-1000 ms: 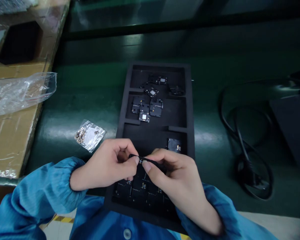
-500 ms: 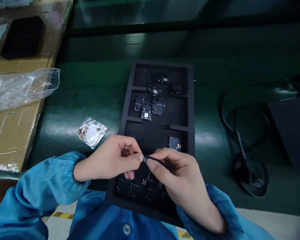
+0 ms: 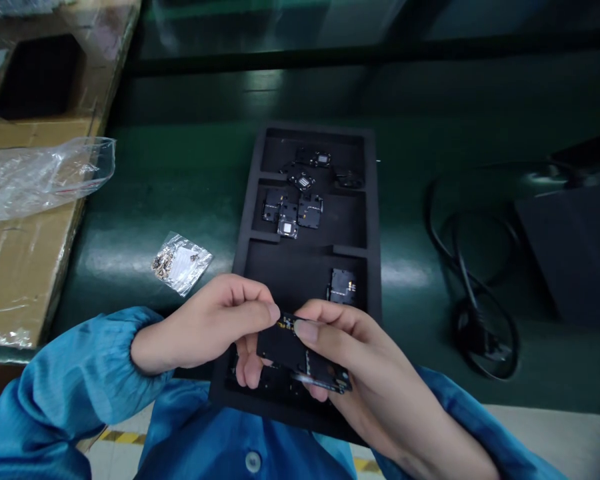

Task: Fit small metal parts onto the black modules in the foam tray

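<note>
Right hand: the right hand [image 3: 365, 357] is closed on a thin black part [image 3: 280, 348], thumb pressed on its upper face near the gold contacts, other fingers behind and underneath.
Left hand: the left hand [image 3: 207, 327] has thumb and index finger brought together at the part's far left corner, the other fingers bent below; whether it pinches the part or only touches it, I cannot tell.
Held part: above the near end of the tray, tilted, between the two hands.
Foam tray: the black foam tray [image 3: 373, 220] lies lengthwise on the green table [image 3: 180, 180], near end towards the person.
Far compartment: two parts with pale squares [image 3: 310, 170], and a dark coiled item [image 3: 349, 178] at the right.
Middle compartment: three black parts [image 3: 310, 211] grouped at the left, the nearest showing a bright white square.
Near compartment: one black part with gold contacts [image 3: 343, 287] at the right, just beyond the right hand; more dark pieces lie below the hands, mostly hidden.
Small bag: a clear bag [image 3: 183, 263] of small metallic pieces, left of the tray.
Left side: cardboard [image 3: 25, 280] carrying a larger clear bag [image 3: 45, 177] and, farther off, a black block [image 3: 37, 77].
Right side: a looped black cable [image 3: 461, 257] beside a dark box [image 3: 575, 260].
</note>
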`<state>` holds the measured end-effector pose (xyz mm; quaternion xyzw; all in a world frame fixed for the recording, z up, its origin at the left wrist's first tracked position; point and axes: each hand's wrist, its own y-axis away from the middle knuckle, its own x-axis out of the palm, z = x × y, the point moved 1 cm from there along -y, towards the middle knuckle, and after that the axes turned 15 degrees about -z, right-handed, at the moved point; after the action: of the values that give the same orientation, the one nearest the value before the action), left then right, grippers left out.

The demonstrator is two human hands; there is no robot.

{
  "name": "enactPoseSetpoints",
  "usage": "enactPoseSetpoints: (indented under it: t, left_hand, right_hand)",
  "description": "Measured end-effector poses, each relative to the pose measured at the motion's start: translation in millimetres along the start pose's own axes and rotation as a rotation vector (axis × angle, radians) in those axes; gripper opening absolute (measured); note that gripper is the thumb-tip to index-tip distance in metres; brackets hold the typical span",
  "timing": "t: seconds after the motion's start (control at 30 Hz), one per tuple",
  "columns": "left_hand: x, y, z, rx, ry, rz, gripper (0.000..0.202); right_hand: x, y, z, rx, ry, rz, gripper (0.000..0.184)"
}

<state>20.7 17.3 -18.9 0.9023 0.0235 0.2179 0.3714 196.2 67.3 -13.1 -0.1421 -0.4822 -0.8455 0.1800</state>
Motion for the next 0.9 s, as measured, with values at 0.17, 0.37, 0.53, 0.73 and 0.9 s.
enactPoseSetpoints:
  t: [0.17, 0.37, 0.53, 0.73, 0.9]
  left_hand:
    - [1.7, 2, 1, -0.068, 0.063, 0.012, 0.029]
    - [0.5, 4, 4, -0.118, 0.098, 0.027, 0.028]
    - [2.8, 4, 2, -0.1, 0.007, 0.034, 0.032]
    - [1.7, 8, -9, 0.664, -0.605, -0.202, 0.011]
    - [2.7, 12, -7, 0.998, -0.739, -0.154, 0.01]
  right_hand:
    - [1, 3, 0, 0.048, -0.006, -0.009, 0.024]
    - [3, 6, -4, 0.06, -0.053, -0.046, 0.019]
    - [2, 6, -3, 0.033, 0.009, -0.026, 0.021]
    - [-7, 2, 4, -0.762, 0.463, -0.126, 0.009]
    - [-9, 9, 3, -1.114, 0.601, -0.147, 0.017]
